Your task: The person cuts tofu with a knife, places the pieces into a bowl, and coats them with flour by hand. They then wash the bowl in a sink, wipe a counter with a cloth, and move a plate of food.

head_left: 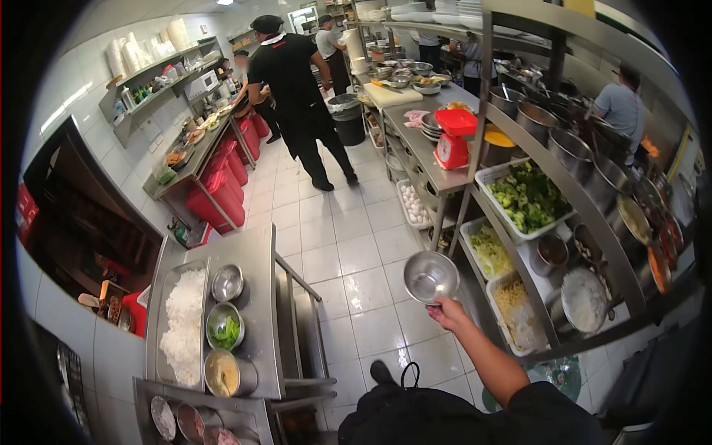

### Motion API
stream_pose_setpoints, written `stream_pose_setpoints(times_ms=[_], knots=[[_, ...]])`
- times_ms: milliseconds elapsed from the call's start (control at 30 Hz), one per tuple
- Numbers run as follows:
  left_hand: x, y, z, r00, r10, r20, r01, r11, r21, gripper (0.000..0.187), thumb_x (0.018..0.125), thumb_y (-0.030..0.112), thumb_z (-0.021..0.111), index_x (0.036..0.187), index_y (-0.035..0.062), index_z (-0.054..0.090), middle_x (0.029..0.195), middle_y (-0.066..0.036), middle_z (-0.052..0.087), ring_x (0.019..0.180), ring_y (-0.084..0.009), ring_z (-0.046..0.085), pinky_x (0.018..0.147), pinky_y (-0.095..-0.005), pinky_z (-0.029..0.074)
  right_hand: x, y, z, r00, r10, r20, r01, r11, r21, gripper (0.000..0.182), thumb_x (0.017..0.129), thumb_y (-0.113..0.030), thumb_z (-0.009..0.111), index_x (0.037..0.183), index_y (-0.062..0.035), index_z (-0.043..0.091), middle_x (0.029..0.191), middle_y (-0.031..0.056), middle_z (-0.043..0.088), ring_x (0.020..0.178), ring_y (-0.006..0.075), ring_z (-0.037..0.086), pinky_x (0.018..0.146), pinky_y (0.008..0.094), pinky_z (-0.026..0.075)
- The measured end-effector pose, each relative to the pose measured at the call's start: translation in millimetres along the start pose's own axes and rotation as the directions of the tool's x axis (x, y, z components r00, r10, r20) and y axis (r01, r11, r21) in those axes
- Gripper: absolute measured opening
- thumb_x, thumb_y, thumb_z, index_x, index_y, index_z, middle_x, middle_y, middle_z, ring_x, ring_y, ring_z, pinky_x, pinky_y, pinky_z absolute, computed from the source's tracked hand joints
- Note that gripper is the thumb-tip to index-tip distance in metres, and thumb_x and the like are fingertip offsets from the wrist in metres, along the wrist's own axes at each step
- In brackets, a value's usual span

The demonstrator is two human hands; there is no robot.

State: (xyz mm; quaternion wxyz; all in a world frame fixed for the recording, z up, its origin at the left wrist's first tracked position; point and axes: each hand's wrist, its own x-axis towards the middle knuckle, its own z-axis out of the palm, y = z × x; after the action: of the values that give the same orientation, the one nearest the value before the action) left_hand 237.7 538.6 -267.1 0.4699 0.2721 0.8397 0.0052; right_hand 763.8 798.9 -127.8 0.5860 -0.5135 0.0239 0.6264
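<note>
My right hand (446, 313) reaches forward over the tiled floor, its fingers closed on the rim of a stainless steel bowl (421, 276). The bowl is tilted toward me, and its inside looks bare apart from bright reflections. To the right of it, on a shelf, stand a white basket of pale shredded vegetable (490, 254) and a basket of yellow noodles (512, 298). Above these sits a basket of chopped green leaves (528, 194). My left hand is out of view.
On the left, a steel counter (256, 348) holds a tray of white rice (185, 315) and several metal bowls. A person in black (297, 96) stands in the aisle ahead. A red scale (452, 141) stands at the steel table's near end. Pots (571, 148) line the right.
</note>
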Motion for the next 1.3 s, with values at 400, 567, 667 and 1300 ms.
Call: stream_pose_setpoints(times_ms=[400, 567, 667, 1300], knots=[[158, 346, -42, 0.887, 0.432, -0.166, -0.428, 0.902, 0.058, 0.056, 0.092, 0.053, 0.040, 0.077, 0.0027, 0.060, 0.068, -0.011, 0.058, 0.057, -0.0229, 0.055, 0.049, -0.0382, 0.043, 146, -112, 225, 0.984, -0.071, 0.162, 0.065, 0.997, 0.042, 0.023, 0.082, -0.004, 0.055, 0.102, 0.0046, 0.051, 0.091, 0.0151, 0.060, 0.075, 0.0234, 0.061, 0.065, 0.0323, 0.053], [211, 554, -91, 0.792, 0.607, -0.066, -0.610, 0.781, -0.136, 0.033, 0.088, 0.033, 0.056, 0.091, 0.0009, 0.062, 0.067, -0.004, 0.055, 0.055, -0.0141, 0.051, 0.046, -0.0306, 0.041, 184, -204, 291, 0.955, -0.255, 0.149, 0.238, 0.963, 0.126, 0.025, 0.080, -0.003, 0.057, 0.103, 0.0035, 0.051, 0.091, 0.0139, 0.060, 0.080, 0.0238, 0.062, 0.068, 0.0337, 0.053], [211, 621, -93, 0.740, 0.666, -0.095, -0.672, 0.725, -0.152, 0.029, 0.086, 0.029, 0.059, 0.093, 0.0003, 0.062, 0.068, -0.004, 0.057, 0.056, -0.0134, 0.051, 0.047, -0.0293, 0.041, 219, -262, 316, 0.930, -0.350, 0.111, 0.324, 0.925, 0.200, 0.026, 0.080, -0.003, 0.058, 0.104, 0.0036, 0.050, 0.091, 0.0138, 0.060, 0.081, 0.0246, 0.062, 0.068, 0.0340, 0.054], [288, 728, -76, 0.957, 0.220, 0.190, -0.240, 0.966, 0.091, 0.028, 0.079, 0.027, 0.057, 0.086, 0.0012, 0.066, 0.071, -0.010, 0.064, 0.062, -0.0221, 0.060, 0.057, -0.0382, 0.049, 414, -462, 363, 0.714, -0.628, -0.310, 0.670, 0.482, 0.564, 0.024, 0.088, -0.013, 0.060, 0.107, -0.0018, 0.049, 0.100, 0.0114, 0.057, 0.092, 0.0213, 0.058, 0.079, 0.0329, 0.052]])
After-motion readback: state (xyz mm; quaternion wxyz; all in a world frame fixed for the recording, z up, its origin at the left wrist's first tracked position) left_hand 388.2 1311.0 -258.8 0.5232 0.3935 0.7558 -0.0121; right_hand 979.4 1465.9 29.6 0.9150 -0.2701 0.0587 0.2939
